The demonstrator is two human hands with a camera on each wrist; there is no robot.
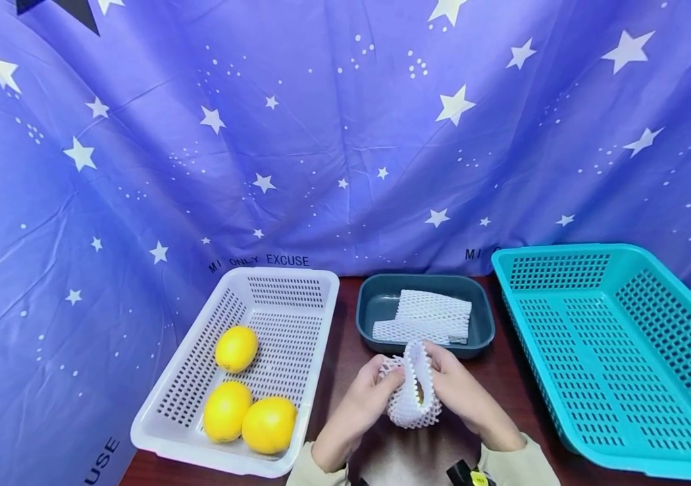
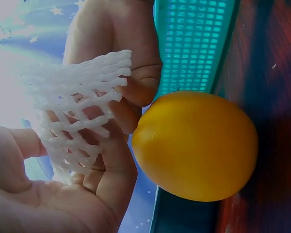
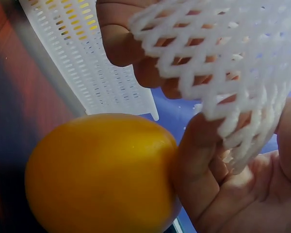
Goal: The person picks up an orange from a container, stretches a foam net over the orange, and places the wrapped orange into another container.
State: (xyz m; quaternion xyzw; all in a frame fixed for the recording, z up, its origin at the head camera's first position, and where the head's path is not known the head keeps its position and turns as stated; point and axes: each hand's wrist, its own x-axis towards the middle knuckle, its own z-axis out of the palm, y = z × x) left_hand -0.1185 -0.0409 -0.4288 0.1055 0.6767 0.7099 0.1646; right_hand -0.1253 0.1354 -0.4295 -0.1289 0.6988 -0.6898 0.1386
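A white foam fruit net (image 1: 415,405) is stretched between both hands, its mouth spread into a narrow slit. My left hand (image 1: 362,399) pinches its left edge between thumb and fingers, while my right hand (image 1: 465,393) grips the opposite edge. Just below the fingers on the dark table is an orange (image 2: 196,145), outside the net in both wrist views. From the head view the net hides nearly all of this fruit; only a yellowish patch shows through the slit. In the right wrist view, the fruit appears close beside the fingertips.
To the left, a white basket (image 1: 315,378) holds three yellow-orange fruits (image 1: 269,425). Behind the hands, a dark teal tray (image 1: 375,287) contains flat foam nets (image 1: 433,314). A turquoise basket (image 1: 600,358) stands at right. A starry blue curtain (image 1: 345,135) hangs behind everything.
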